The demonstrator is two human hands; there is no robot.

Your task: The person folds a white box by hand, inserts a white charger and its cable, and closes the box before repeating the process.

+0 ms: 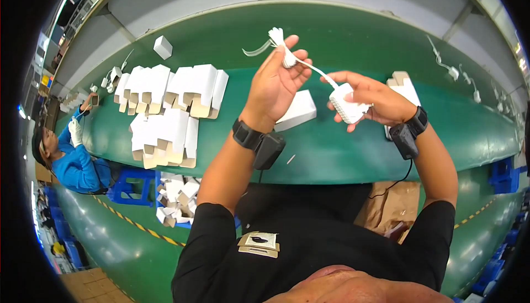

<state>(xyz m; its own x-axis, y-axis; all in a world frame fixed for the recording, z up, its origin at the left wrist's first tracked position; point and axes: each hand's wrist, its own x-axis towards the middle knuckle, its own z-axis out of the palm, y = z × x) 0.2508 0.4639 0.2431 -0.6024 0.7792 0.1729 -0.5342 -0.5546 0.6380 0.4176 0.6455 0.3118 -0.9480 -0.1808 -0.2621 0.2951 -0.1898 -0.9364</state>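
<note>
Holding one white adapter [345, 104] over the green table [342, 162], right hand [375, 97] clamped on it, thumb on top and fingers curled beneath. Left hand [270, 85] palm-up, thumb and fingers pinching the cable bundle [288, 57]; a straight run of white lead joins the two, hands well apart. Progress on this unit: I'd call it mid-way. Done, as far as it shows: most of the lead is gathered into a compact bunch. Can't tell if it's tied; a pale strip [256, 51] trails off past the bunch, could be a tie or a loose end. Left: adapter is up in the hand, not set down and not in any box. White box [298, 111] lies on the table between the hands, near neither fingertip; its contents don't show. Another white box [406, 88] sits behind the right hand, partly hidden. On the wider batch: white cartons [165, 87] lie in two groups at left, brown end flaps visible; can't tell which are filled. More adapters with leads [452, 72] lie at the far right, outside any box, so I'd judge several units remain. Co-worker in blue [83, 162] at the far left has similar white pieces nearby; their share of progress isn't readable from here.
</note>
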